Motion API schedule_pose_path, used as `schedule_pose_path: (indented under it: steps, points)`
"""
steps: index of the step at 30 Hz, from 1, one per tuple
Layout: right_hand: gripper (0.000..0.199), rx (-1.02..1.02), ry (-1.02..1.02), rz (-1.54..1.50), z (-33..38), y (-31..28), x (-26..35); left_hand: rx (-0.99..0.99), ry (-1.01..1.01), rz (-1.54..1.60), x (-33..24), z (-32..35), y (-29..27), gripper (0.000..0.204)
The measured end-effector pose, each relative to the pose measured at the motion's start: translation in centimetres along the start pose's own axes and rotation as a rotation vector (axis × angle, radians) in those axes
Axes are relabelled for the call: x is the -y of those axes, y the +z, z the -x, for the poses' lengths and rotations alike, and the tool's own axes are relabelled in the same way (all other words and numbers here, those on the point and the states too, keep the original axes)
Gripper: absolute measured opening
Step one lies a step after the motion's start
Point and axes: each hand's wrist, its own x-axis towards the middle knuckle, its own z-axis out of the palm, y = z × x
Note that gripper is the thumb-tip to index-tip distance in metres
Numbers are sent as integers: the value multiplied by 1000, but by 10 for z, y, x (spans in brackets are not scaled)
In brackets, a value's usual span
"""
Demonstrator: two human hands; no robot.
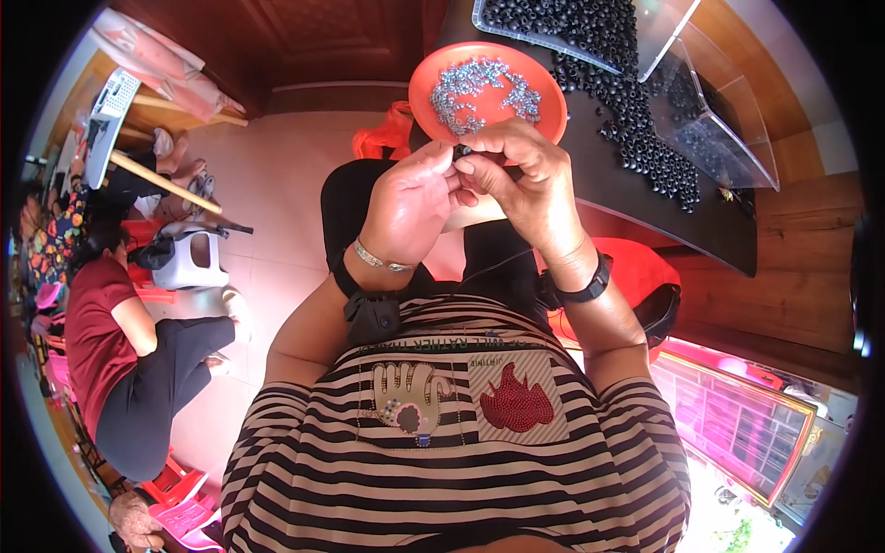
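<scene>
In front of my body, both hands meet by the near edge of an orange-red plate (420, 103). My left hand (406, 207) is closed, its fingertips on a small black round piece (462, 150). My right hand (530, 175) pinches the same piece between thumb and forefinger. Fingers cover much of it, so its details are hidden. Small silvery metal parts (479, 76) lie scattered over the plate, just beyond my hands.
Black round pieces (636, 138) spill across the dark table (728, 235) from a clear plastic box (479, 20). Another clear box (728, 147) lies at the right. A red bag (383, 134) is beside the plate. A person in a dark red shirt (97, 323) sits at left near a white stool (192, 261).
</scene>
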Motion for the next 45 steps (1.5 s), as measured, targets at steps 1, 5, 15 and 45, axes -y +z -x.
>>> schedule_pose_path:
  steps: [1,5,15,45]
  points:
    - [16,-17,-38,17,0,1,1,0,-9,4,1,1,-3,24]
    - [14,-18,-74,39,1,3,2,98,8,-57,2,3,-15,28]
    - [5,77,78,92,-1,-5,6,34,4,-176,3,3,-17,23]
    - [12,163,216,-98,-3,-4,13,-23,131,-171,20,5,-17,19]
